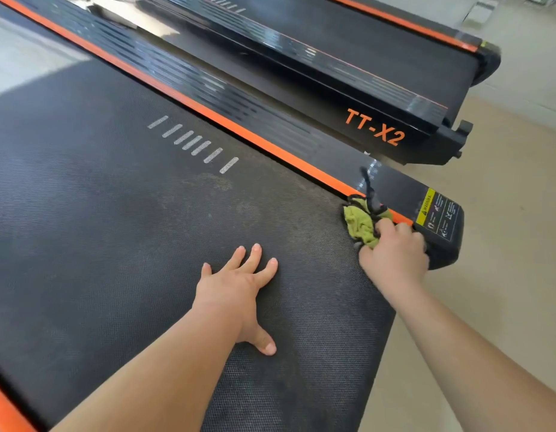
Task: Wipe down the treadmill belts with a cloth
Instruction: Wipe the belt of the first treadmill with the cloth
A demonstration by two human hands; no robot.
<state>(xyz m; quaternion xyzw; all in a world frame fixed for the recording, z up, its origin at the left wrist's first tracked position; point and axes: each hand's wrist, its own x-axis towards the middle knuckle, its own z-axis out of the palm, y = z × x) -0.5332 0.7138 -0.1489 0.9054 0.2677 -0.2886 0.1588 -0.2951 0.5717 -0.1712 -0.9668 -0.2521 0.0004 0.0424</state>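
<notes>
A wide black textured treadmill belt (114,219) fills the left and middle of the view, with faint dusty smudges near its centre. My left hand (239,288) lies flat on the belt, fingers spread and straight. My right hand (395,254) grips a crumpled green cloth (361,224) with dark trim at the belt's near right corner, against the orange side stripe (239,126). A dark strap of the cloth sticks up over the side rail.
The black side rail (395,185) ends in a cap with a yellow warning label (438,213). A second treadmill (348,51), marked TT-X2, lies parallel beyond it. Beige floor (504,188) runs along the right.
</notes>
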